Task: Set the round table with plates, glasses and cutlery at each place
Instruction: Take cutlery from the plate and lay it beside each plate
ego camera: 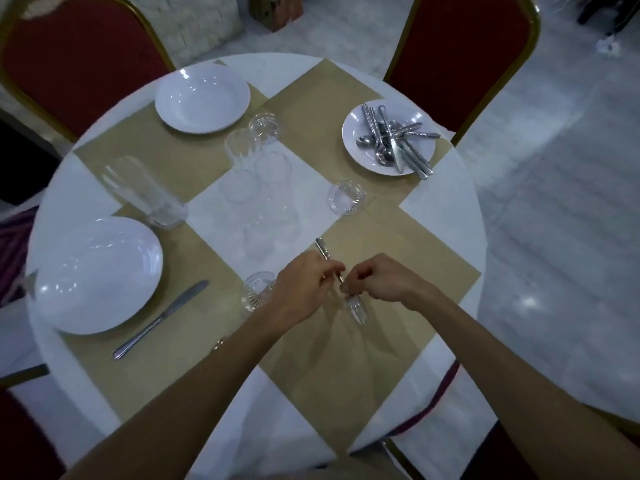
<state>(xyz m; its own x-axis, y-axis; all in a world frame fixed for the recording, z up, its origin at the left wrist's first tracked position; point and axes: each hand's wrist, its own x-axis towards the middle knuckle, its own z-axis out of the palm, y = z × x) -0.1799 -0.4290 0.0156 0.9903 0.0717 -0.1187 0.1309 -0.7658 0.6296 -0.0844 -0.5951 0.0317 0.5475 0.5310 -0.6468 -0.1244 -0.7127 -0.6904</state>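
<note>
Fork [321, 247]: where is it, and which way does it lie? (obs. 1)

Held above the near tan placemat [398, 258], near the middle of the round bench [446, 188]. Long axis is diagonal. The handle end points away and to the left, the other end toward the wearer and to the right. That near end is blurred. It looks like tines, not certain. (obs. 2)

Hands? (obs. 1)

Left hand [301, 292] has its fingers [332, 270] curled narrow, pinching the shaft. Right hand [381, 280] has its fingers [353, 275] bent in and closed on the lower part. The two hands are almost touching. (obs. 2)

Plates, counted? (obs. 1)

Three, all white. The far-left plate [202, 98] and the near-left plate [100, 275] are bare. The far-right plate [415, 116] carries the cutlery heap [394, 143]. (obs. 2)

How many pieces in the heap? (obs. 1)

Spoons, knives and forks are crossed over one another, so I cannot give a number. (obs. 2)

Loose cutlery on the bench? (obs. 1)

One knife [161, 318], just right of the near-left plate. Its axis is diagonal, with the blade away and to the right and the handle toward the wearer. (obs. 2)

Glasses? (obs. 1)

One tall glass [149, 195] stands beyond the near-left plate. One near glass [258, 291] is just beside the left hand. One right glass [346, 197] stands apart. The middle cluster of glasses [263, 161] has at least four, overlapping and clear, so no exact count. (obs. 2)

Mats and seats? (obs. 1)

Four tan mats, one to each side. Two red chairs [460, 53] show plainly at the far side. (obs. 2)
</note>
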